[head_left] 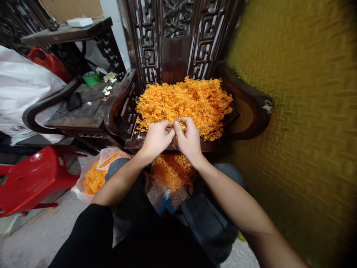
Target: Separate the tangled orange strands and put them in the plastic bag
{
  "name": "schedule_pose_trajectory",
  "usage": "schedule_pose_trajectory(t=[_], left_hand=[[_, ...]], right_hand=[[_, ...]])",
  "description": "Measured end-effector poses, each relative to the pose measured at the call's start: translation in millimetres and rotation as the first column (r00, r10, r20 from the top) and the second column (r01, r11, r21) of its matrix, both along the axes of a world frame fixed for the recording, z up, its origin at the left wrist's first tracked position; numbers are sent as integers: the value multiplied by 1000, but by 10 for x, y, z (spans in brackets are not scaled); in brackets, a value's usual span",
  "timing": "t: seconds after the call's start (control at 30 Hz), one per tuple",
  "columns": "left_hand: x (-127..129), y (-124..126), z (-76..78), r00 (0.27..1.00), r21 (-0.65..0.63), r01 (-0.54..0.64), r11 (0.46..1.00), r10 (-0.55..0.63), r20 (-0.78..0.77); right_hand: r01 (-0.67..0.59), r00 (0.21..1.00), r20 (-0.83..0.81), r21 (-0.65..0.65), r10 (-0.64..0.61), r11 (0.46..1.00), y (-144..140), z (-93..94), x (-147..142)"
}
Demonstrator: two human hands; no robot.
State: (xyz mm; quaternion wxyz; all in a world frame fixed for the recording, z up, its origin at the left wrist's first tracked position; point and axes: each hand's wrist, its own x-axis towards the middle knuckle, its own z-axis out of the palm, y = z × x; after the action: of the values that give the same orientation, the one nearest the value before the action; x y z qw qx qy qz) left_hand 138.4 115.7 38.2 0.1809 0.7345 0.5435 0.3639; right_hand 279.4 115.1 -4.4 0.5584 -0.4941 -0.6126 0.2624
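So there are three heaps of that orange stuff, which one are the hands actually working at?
The big heap on the carved chair seat. Both the left hand and right hand pinch strands at its front edge; the floor heap and the bagged heap lie lower, untouched.

Your left hand [156,138] and right hand [189,140] are bare, with no gloves, rings or watch. Your forearms are uncovered to above the elbow. You wear black trousers [92,238], plain and unmarked.

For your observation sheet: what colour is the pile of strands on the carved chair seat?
Bright orange strands, clearest in the head view.
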Motion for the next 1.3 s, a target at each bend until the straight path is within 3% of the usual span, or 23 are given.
schedule_pose_trajectory(t=[0.13,0.2,0.27,0.37,0.47,0.53,0.57,0.67,0.73,0.8,0.87,0.93,1.0,1.1,1.2,1.23,1.3], left_hand=[[3,61,17,934,-283,126,951,-17,358],[28,92,31,881,-343,177,922,7,474],[54,119,50,858,-322,170,931,21,513],[-17,181,85,898,-238,109,965,8,441],[-307,301,110,924,-82,-104,991,127,361],[-528,390,122,862,-28,-244,969,230,452],[-607,425,128,820,-47,-245,968,233,523],[-649,464,149,693,-164,-5,986,122,710],[-570,443,169,588,-209,161,965,76,805],[-502,416,188,471,-232,236,944,98,876],[-489,402,202,397,-269,262,927,151,906],[-521,399,213,366,-309,266,913,201,909],[-559,397,228,336,-321,252,913,229,914],[-572,377,261,291,-320,224,921,250,924],[-537,368,283,281,-324,209,922,261,924],[-524,377,281,277,-328,202,923,267,923],[-509,423,253,259,-342,182,922,290,921]], right_hand=[[26,984,-176,19,-22,999,89,-70,-13],[8,950,-311,3,-7,1000,111,-87,-84],[-16,897,-443,-29,1,999,117,-72,-179],[-58,803,-596,-69,6,996,151,25,-194],[43,730,-679,-69,-78,997,265,173,105],[139,691,-709,-65,-144,988,336,253,384],[134,697,-703,-66,-141,989,349,280,494],[-58,798,-603,-85,-5,995,272,309,581],[-234,847,-513,-129,137,964,165,305,480],[-373,837,-484,-163,255,913,73,293,368],[-448,799,-515,-164,311,879,27,273,311],[-481,776,-539,-172,326,860,23,242,307],[-498,803,-479,-215,354,840,42,196,312],[-471,881,-164,-232,443,851,77,87,252],[-448,863,148,-220,484,867,98,-45,111],[-474,829,196,-250,523,844,100,-81,65],[-574,719,215,-351,661,739,98,-117,5]])
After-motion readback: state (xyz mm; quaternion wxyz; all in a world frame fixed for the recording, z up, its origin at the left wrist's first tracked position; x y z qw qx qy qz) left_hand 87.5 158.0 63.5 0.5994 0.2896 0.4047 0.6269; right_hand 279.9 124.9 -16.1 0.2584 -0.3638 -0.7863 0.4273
